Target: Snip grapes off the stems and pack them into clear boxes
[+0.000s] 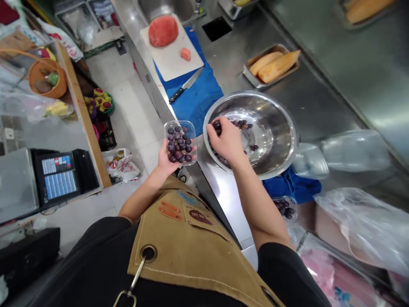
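A clear plastic container full of dark purple grapes rests in my left hand, its fingers wrapped round the base and side. My right hand reaches inside a large steel bowl, over its near left wall. Its fingers are curled round dark grapes, partly hidden by the hand. More loose grapes lie on the bottom of the bowl, some of them behind my wrist.
Beyond the bowl, a white cutting board with red melon flesh and a knife lie on a blue cloth. A steel tray holds peeled orange fruit. Stacked clear containers and another grape box are at right.
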### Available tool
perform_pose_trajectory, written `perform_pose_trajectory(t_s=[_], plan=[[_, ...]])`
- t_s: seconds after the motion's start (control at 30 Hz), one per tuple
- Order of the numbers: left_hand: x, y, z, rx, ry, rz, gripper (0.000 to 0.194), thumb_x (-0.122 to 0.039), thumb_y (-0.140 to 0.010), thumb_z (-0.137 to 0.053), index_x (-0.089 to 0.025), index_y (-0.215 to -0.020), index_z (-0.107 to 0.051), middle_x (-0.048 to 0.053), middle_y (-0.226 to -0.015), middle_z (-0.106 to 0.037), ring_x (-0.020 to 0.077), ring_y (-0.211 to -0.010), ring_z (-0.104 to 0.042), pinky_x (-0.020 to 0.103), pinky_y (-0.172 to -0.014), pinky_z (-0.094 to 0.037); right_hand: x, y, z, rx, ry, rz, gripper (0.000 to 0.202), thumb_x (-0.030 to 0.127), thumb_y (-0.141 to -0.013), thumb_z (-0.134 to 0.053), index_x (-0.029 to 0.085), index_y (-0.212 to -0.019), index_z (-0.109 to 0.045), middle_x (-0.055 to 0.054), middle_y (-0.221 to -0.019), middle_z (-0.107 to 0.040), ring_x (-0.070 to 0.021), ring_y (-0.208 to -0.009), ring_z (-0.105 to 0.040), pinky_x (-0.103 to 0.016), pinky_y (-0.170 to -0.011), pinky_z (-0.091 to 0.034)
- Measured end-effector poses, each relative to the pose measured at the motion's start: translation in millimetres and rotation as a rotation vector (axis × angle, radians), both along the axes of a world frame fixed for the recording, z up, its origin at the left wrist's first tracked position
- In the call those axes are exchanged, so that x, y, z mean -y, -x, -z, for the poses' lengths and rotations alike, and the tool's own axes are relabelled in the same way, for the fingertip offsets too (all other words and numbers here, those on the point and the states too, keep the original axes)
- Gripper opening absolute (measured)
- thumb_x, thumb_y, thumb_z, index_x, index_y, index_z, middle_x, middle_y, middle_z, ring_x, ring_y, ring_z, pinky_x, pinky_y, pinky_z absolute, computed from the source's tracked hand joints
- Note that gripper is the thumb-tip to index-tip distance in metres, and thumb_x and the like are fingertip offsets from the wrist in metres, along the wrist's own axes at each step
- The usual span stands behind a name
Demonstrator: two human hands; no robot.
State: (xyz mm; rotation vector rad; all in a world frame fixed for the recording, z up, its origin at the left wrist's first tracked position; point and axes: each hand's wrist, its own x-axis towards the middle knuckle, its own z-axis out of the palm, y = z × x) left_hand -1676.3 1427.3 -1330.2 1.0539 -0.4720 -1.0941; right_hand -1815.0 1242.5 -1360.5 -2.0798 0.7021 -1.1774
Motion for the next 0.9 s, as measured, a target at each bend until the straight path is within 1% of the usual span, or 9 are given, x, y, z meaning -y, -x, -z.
perform_pose_trajectory(t_s=[0.1,0.23,0.37,0.43,0.53,0.63,0.77,0.83,0.9], plan=[[-30.0,4.2,7.4,-0.034,-0.016,-0.163,0.087,-0.085,-0.104,-0.029,-0.019,-0.142,-0.070,0.017,-0.144,-0.075,0.0468,-0.151,-0.059,0.073,-0.121,-0.051,-62.9,-19.3,-53.0,-0.018,0.180,-0.255,0.035,0.050,-0.110,-0.048,0.021,-0.115,-0.066,-0.013,-0.108,-0.076,-0.0296,-0.096,-0.069,-0.041,-0.087,-0.052],[-82.4,-0.6,6.5,-0.086,0.069,-0.283,0.102,-0.096,-0.097,-0.028,-0.011,-0.134,-0.073,0.026,-0.137,-0.077,0.0511,-0.145,-0.063,0.067,-0.118,-0.055,-120.4,-52.1,-84.8,-0.246,0.331,-0.510,0.032,0.045,-0.104,-0.059,0.018,-0.118,-0.068,-0.014,-0.109,-0.078,-0.0290,-0.089,-0.071,-0.038,-0.079,-0.050],[-139.5,-26.3,-2.1,-0.046,0.154,-0.421,0.051,-0.057,-0.101,-0.060,-0.013,-0.122,-0.075,0.021,-0.124,-0.082,0.0442,-0.131,-0.074,0.060,-0.114,-0.059,-148.6,-81.3,-102.5,-0.200,0.348,-0.660,0.028,0.043,-0.102,-0.063,0.020,-0.117,-0.068,-0.009,-0.100,-0.078,-0.0253,-0.085,-0.070,-0.036,-0.078,-0.048],[-169.1,-46.7,-8.7,0.015,0.180,-0.511,0.036,-0.037,-0.092,-0.071,-0.017,-0.121,-0.075,0.014,-0.116,-0.084,0.0381,-0.120,-0.079,0.055,-0.108,-0.062,-166.5,-100.2,-115.6,-0.125,0.329,-0.671,0.025,0.046,-0.102,-0.064,0.022,-0.106,-0.068,-0.007,-0.095,-0.076,-0.0231,-0.082,-0.067,-0.035,-0.077,-0.047],[-216.1,-81.1,-21.8,0.117,0.199,-0.644,0.041,-0.027,-0.082,-0.079,-0.021,-0.122,-0.075,0.006,-0.106,-0.084,0.0303,-0.104,-0.081,0.046,-0.099,-0.066,-208.9,-141.1,-141.2,-0.106,0.397,-0.695,0.033,0.054,-0.097,-0.075,0.023,-0.096,-0.065,-0.007,-0.094,-0.074,-0.0221,-0.079,-0.064,-0.034,-0.075,-0.046],[-265.8,-116.5,-36.6,0.197,0.246,-0.726,0.050,-0.030,-0.078,-0.089,-0.023,-0.125,-0.075,0.005,-0.114,-0.083,0.0282,-0.106,-0.080,0.040,-0.096,-0.066,-259.4,-194.3,-170.0,-0.131,0.435,-0.744,0.043,0.064,-0.092,-0.079,0.023,-0.096,-0.067,-0.008,-0.095,-0.074,-0.0233,-0.081,-0.065,-0.035,-0.076,-0.046],[-335.0,-170.8,-54.1,0.187,0.309,-0.888,0.056,-0.044,-0.081,-0.095,-0.022,-0.128,-0.074,0.008,-0.123,-0.083,0.0312,-0.115,-0.080,0.042,-0.098,-0.067,-317.3,-269.7,-194.6,-0.071,0.306,-0.757,0.052,0.072,-0.102,-0.059,0.021,-0.097,-0.069,-0.009,-0.093,-0.076,-0.0244,-0.086,-0.068,-0.036,-0.081,-0.049],[-372.0,-202.6,-62.9,0.147,0.325,-1.041,0.050,-0.054,-0.091,-0.087,-0.022,-0.126,-0.074,0.009,-0.126,-0.082,0.0328,-0.122,-0.078,0.045,-0.103,-0.066,-346.9,-307.1,-196.1,-0.151,0.258,-0.898,0.060,0.078,-0.101,-0.053,0.021,-0.089,-0.068,-0.008,-0.086,-0.075,-0.0225,-0.082,-0.065,-0.035,-0.077,-0.048],[-412.3,-235.3,-72.2,0.136,0.340,-1.202,0.044,-0.058,-0.100,-0.076,-0.021,-0.125,-0.075,0.010,-0.130,-0.082,0.0326,-0.130,-0.076,0.047,-0.110,-0.063,-382.8,-344.8,-192.6,-0.309,0.189,-1.152,0.065,0.084,-0.097,-0.054,0.022,-0.080,-0.063,-0.005,-0.079,-0.071,-0.0188,-0.073,-0.061,-0.031,-0.068,-0.046]])
